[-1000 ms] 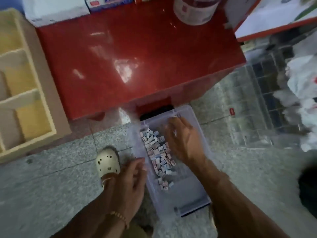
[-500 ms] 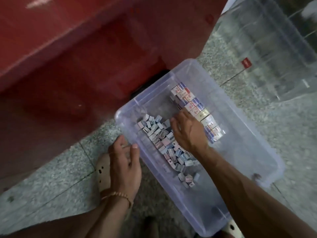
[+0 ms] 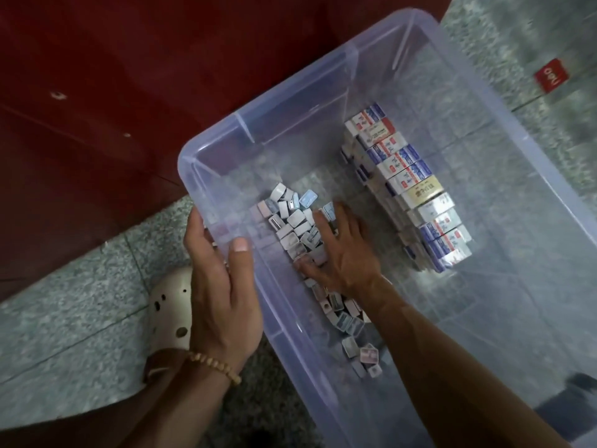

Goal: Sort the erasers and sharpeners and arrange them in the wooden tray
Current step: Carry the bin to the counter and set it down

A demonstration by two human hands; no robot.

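Observation:
A clear plastic bin (image 3: 381, 37) stands on the floor below me. Inside, a heap of several small grey, blue and pink sharpeners (image 3: 292, 221) lies along its left side. A neat row of boxed erasers (image 3: 410, 185) in white, blue and red wrappers runs along the middle. My left hand (image 3: 223, 286) grips the bin's left rim, thumb inside the wall. My right hand (image 3: 339, 253) lies palm down on the sharpener heap, fingers spread over the pieces; what it holds is hidden. The wooden tray is out of view.
A dark red cabinet (image 3: 113, 92) rises at the upper left, close against the bin. The speckled stone floor (image 3: 64, 318) shows at left. A cream clog (image 3: 171, 308) sits under my left wrist. A red label (image 3: 550, 79) on another clear container shows at the upper right.
The view has dropped from the red tabletop and wooden tray close onto the bin. My left hand moved onto the bin's rim. My right hand stays on the sharpeners.

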